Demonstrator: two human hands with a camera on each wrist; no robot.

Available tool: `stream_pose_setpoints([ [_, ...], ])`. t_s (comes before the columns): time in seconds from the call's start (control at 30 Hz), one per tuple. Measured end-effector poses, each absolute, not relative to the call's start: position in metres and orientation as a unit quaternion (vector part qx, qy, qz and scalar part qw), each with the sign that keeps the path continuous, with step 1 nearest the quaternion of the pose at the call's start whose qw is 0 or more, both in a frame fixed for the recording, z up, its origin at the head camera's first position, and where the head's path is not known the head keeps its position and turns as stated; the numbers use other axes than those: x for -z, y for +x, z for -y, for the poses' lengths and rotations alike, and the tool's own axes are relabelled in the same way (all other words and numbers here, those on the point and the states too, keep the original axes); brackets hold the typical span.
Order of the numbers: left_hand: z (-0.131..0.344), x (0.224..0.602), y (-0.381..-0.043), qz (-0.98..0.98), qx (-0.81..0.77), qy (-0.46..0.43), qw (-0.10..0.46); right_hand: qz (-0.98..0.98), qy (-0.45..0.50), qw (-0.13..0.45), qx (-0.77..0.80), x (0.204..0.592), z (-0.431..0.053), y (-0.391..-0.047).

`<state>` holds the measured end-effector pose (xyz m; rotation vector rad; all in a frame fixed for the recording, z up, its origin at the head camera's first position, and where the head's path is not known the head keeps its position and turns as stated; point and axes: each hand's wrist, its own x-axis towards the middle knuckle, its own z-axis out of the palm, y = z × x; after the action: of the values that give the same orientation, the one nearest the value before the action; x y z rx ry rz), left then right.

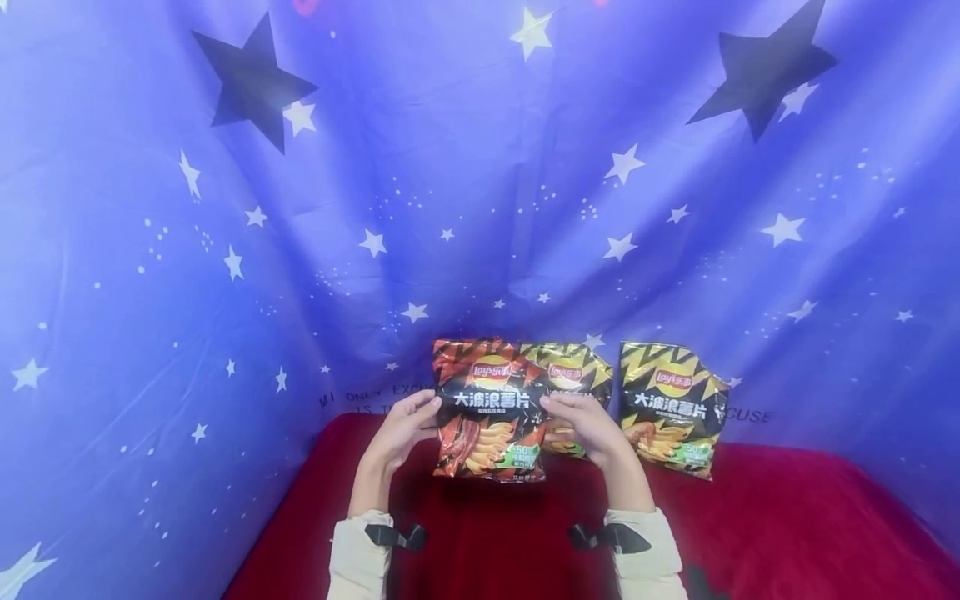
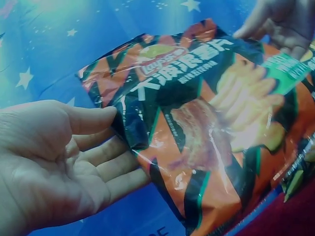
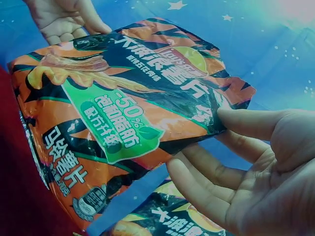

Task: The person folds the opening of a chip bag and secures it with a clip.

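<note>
Both hands hold up a bag of Lay's potato chips (image 1: pixel 491 408), orange-red and black, its printed front toward the head camera. The left hand (image 1: pixel 407 421) pinches its left edge, thumb in front and fingers behind, as the left wrist view also shows at close range. At the opposite edge, the right hand (image 1: pixel 588 423) grips the bag the same way. Partly hidden behind that bag and the right hand is a yellow and black chip bag (image 1: pixel 570 375). Another yellow and black chip bag (image 1: pixel 671 408) stands tilted farther right, apart from the hands.
A dark red cloth (image 1: pixel 810 508) covers the surface under the bags. Behind it hangs a blue curtain (image 1: pixel 487 167) printed with stars, reaching round on the left side. Black straps (image 1: pixel 393 536) circle both sleeve cuffs.
</note>
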<state>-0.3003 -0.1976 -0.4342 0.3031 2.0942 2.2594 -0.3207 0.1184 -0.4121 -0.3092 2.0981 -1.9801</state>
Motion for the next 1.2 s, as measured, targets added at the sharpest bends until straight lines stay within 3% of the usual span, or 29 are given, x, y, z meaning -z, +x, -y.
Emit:
stream_pose_setpoints([
  [0.57,0.218,0.463,-0.301,-0.703,-0.684,0.171,0.091,-0.706,-0.108,0.13,0.688,0.45,-0.118,-0.316],
  [1.2,0.217,0.459,-0.31,-0.738,-0.667,0.084,0.053,-0.704,-0.119,0.14,0.686,0.458,-0.107,-0.33],
])
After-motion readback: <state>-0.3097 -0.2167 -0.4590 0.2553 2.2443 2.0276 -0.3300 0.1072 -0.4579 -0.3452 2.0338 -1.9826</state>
